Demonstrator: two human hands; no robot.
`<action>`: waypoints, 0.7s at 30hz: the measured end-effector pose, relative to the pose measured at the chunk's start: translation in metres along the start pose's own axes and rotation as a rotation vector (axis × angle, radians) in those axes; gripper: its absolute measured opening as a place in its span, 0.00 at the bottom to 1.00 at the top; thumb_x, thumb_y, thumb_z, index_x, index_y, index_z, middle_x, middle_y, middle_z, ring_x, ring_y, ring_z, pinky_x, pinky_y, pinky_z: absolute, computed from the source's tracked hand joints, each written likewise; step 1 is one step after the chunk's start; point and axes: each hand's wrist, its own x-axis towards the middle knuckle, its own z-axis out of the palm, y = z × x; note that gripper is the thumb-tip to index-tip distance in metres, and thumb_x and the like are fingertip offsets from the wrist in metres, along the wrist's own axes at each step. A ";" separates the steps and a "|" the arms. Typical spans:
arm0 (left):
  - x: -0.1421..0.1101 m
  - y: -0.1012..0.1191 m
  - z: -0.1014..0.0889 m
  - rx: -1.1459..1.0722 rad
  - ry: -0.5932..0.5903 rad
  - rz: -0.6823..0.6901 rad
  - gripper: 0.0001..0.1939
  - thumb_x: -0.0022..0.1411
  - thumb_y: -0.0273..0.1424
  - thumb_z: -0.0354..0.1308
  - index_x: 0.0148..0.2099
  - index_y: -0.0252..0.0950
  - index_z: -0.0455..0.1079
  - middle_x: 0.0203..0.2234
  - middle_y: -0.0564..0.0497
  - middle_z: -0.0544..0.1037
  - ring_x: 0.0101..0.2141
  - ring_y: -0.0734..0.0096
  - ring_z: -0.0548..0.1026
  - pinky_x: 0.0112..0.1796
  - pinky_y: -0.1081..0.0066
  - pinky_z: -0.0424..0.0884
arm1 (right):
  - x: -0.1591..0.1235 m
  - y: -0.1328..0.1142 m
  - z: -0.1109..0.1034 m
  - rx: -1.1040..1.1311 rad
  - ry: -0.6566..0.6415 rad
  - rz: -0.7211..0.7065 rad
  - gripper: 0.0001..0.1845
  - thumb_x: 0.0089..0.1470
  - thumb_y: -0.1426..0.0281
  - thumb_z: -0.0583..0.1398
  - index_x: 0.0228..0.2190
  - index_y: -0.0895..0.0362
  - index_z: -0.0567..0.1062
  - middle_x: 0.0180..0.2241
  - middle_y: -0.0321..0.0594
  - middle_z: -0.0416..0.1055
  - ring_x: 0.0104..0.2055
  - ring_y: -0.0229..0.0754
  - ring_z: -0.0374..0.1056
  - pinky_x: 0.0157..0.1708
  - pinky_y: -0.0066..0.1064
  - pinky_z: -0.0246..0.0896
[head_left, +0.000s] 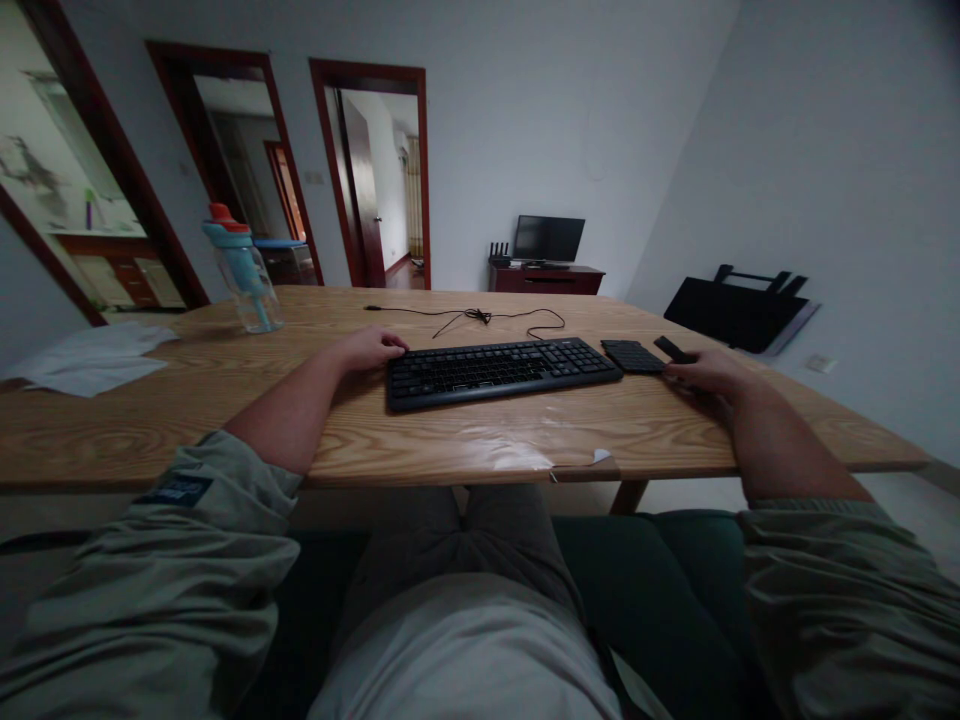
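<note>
Hands (pixel 373 349) (pixel 701 372) flanking keyboard (pixel 501 371), near table edge (pixel 525 468)

Black keyboard (pixel 501 371) on pale wood-grain table (pixel 187 400); blue bottle (pixel 246 272), red-capped.

Wooden table (pixel 187 420) — keyboard (pixel 499 371), keypad (pixel 632 355), bottle (pixel 244 268), papers (pixel 90 360)

Wooden table (pixel 150 420): water bottle (pixel 244 270) with a red-and-teal cap stands upright at far left, white papers (pixel 90 362) lie flat near the left edge. Against the back wall, a dark monitor (pixel 548 239) sits on a low cabinet (pixel 546 279), small router (pixel 499 253) just beside it. A folded black stand (pixel 739 308) leans on the right wall; two doorways (pixel 375 175) are open at rear.
</note>
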 end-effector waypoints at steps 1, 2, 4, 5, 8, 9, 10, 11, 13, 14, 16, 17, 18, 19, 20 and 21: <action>0.000 0.000 0.000 0.010 -0.001 0.002 0.15 0.54 0.37 0.62 0.41 0.37 0.81 0.39 0.46 0.83 0.40 0.59 0.78 0.45 0.64 0.72 | -0.001 -0.001 0.000 -0.003 -0.002 0.002 0.07 0.44 0.70 0.68 0.28 0.57 0.76 0.25 0.46 0.72 0.23 0.44 0.66 0.21 0.34 0.59; 0.001 -0.001 0.000 0.019 -0.001 0.008 0.14 0.55 0.37 0.62 0.42 0.37 0.81 0.39 0.46 0.83 0.40 0.60 0.78 0.46 0.64 0.72 | -0.002 -0.002 0.000 -0.012 -0.004 0.009 0.07 0.45 0.70 0.68 0.28 0.57 0.76 0.26 0.46 0.73 0.24 0.44 0.66 0.22 0.34 0.60; 0.002 -0.002 0.000 0.026 -0.004 0.017 0.14 0.55 0.36 0.61 0.42 0.37 0.81 0.39 0.47 0.83 0.40 0.60 0.78 0.46 0.64 0.72 | -0.005 -0.004 0.000 -0.026 -0.009 0.016 0.05 0.46 0.69 0.67 0.28 0.56 0.76 0.27 0.46 0.73 0.24 0.44 0.67 0.22 0.34 0.61; 0.002 -0.003 0.000 0.026 -0.007 0.016 0.15 0.56 0.37 0.61 0.42 0.37 0.81 0.39 0.47 0.83 0.41 0.59 0.78 0.45 0.64 0.72 | -0.006 -0.006 0.000 -0.032 -0.011 0.016 0.05 0.47 0.69 0.67 0.27 0.56 0.76 0.27 0.46 0.73 0.24 0.44 0.67 0.21 0.34 0.61; 0.003 -0.006 0.000 0.031 -0.011 0.012 0.15 0.57 0.37 0.60 0.44 0.37 0.80 0.40 0.47 0.83 0.41 0.59 0.78 0.45 0.64 0.72 | -0.009 -0.010 0.000 -0.042 -0.007 0.032 0.05 0.49 0.69 0.65 0.25 0.56 0.75 0.25 0.46 0.72 0.23 0.42 0.65 0.20 0.33 0.60; 0.003 -0.006 0.000 0.037 -0.012 0.014 0.15 0.57 0.37 0.60 0.44 0.37 0.80 0.40 0.46 0.83 0.41 0.59 0.78 0.45 0.64 0.72 | -0.010 -0.011 0.000 -0.039 -0.013 0.039 0.06 0.50 0.69 0.65 0.24 0.56 0.75 0.25 0.46 0.72 0.23 0.42 0.65 0.20 0.33 0.60; 0.003 -0.006 0.000 0.044 -0.013 0.017 0.16 0.57 0.37 0.59 0.45 0.36 0.80 0.41 0.46 0.83 0.41 0.59 0.78 0.46 0.63 0.72 | -0.011 -0.012 0.000 -0.034 -0.019 0.044 0.06 0.50 0.69 0.65 0.25 0.56 0.75 0.25 0.46 0.72 0.23 0.41 0.65 0.20 0.33 0.60; 0.003 -0.006 0.000 0.050 -0.014 0.021 0.16 0.58 0.37 0.59 0.45 0.36 0.80 0.41 0.45 0.83 0.41 0.59 0.78 0.46 0.63 0.72 | -0.012 -0.013 0.000 -0.029 -0.028 0.046 0.05 0.50 0.70 0.64 0.25 0.57 0.75 0.26 0.46 0.73 0.23 0.41 0.65 0.20 0.33 0.60; 0.003 -0.005 0.000 0.053 -0.012 0.028 0.16 0.58 0.36 0.59 0.45 0.36 0.80 0.41 0.45 0.83 0.41 0.59 0.78 0.46 0.63 0.72 | -0.014 -0.014 0.000 -0.013 -0.030 0.042 0.04 0.51 0.70 0.64 0.27 0.57 0.75 0.27 0.46 0.73 0.23 0.41 0.65 0.20 0.32 0.60; 0.002 -0.004 -0.001 0.052 -0.010 0.028 0.16 0.57 0.36 0.59 0.44 0.36 0.80 0.41 0.45 0.83 0.41 0.59 0.78 0.47 0.63 0.72 | -0.015 -0.015 0.001 -0.007 -0.023 0.042 0.04 0.51 0.70 0.64 0.27 0.57 0.75 0.27 0.45 0.73 0.23 0.41 0.65 0.20 0.32 0.60; 0.001 -0.002 -0.001 0.046 -0.007 0.024 0.15 0.57 0.36 0.60 0.43 0.37 0.80 0.40 0.46 0.83 0.42 0.59 0.78 0.47 0.63 0.72 | -0.017 -0.017 0.001 0.006 0.010 0.043 0.04 0.51 0.69 0.64 0.27 0.56 0.75 0.26 0.45 0.72 0.23 0.41 0.64 0.21 0.33 0.61; 0.000 -0.001 -0.001 0.042 -0.006 0.020 0.15 0.56 0.37 0.60 0.42 0.37 0.80 0.40 0.46 0.83 0.42 0.59 0.78 0.47 0.63 0.71 | -0.017 -0.018 0.001 0.010 0.026 0.043 0.05 0.51 0.69 0.64 0.26 0.56 0.75 0.25 0.45 0.71 0.23 0.41 0.64 0.21 0.33 0.61; 0.000 0.001 -0.001 0.040 -0.005 0.015 0.14 0.56 0.37 0.60 0.42 0.37 0.81 0.40 0.47 0.83 0.42 0.59 0.78 0.48 0.63 0.71 | -0.017 -0.018 0.001 0.016 0.041 0.043 0.05 0.51 0.69 0.64 0.26 0.56 0.74 0.25 0.45 0.71 0.23 0.41 0.63 0.21 0.33 0.60; -0.001 0.001 -0.001 0.038 -0.004 0.011 0.14 0.56 0.37 0.60 0.42 0.37 0.81 0.40 0.47 0.83 0.42 0.59 0.78 0.48 0.63 0.71 | -0.016 -0.018 0.001 0.018 0.052 0.042 0.06 0.52 0.68 0.63 0.26 0.57 0.74 0.25 0.46 0.71 0.23 0.40 0.63 0.21 0.33 0.60; -0.001 0.002 -0.001 0.036 -0.002 0.008 0.14 0.55 0.37 0.61 0.42 0.37 0.81 0.39 0.47 0.83 0.42 0.59 0.78 0.48 0.63 0.71 | -0.015 -0.017 0.000 0.016 0.059 0.041 0.07 0.53 0.68 0.63 0.26 0.57 0.74 0.26 0.46 0.71 0.23 0.40 0.62 0.22 0.33 0.59; -0.001 0.002 -0.001 0.033 -0.001 0.005 0.14 0.55 0.37 0.61 0.41 0.37 0.81 0.39 0.47 0.83 0.41 0.59 0.78 0.47 0.64 0.71 | -0.012 -0.016 -0.001 0.011 0.068 0.041 0.07 0.54 0.67 0.62 0.27 0.58 0.75 0.27 0.47 0.72 0.23 0.40 0.62 0.22 0.34 0.59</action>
